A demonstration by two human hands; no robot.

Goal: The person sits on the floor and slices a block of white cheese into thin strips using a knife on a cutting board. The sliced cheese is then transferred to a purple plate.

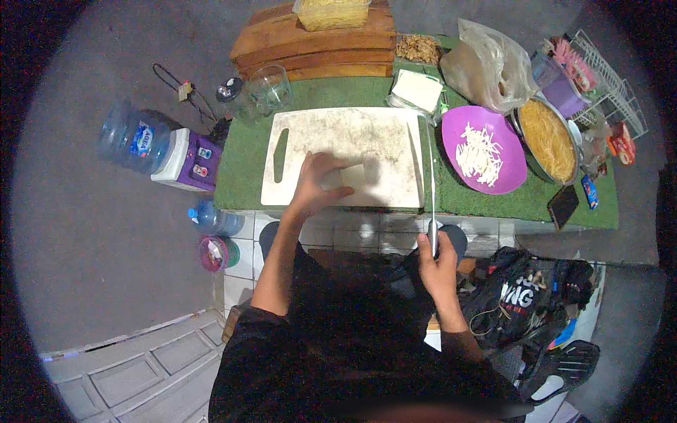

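Note:
My left hand (320, 182) is over the white plastic cutting board (338, 132), its fingers around a small pale block (351, 177), perhaps tofu or cheese; the palm hides part of it. In my right hand (439, 264) is the handle of a long-bladed knife (432, 180), its blade pointing away from me along the board's right edge. Thin white strips (478, 156) lie in a purple bowl (510, 169) to the right. Behind the board's right corner, pale slabs (418, 89) rest on clear plastic wrapping.
A metal bowl of yellow noodles (547, 140), a plastic bag (492, 74) and a dark phone-like slab (563, 207) are at right. A clear glass jar (270, 87) stands back left, near a wooden block (317, 50) bearing a plastic tub (333, 13). Green matting (238, 174) covers the table.

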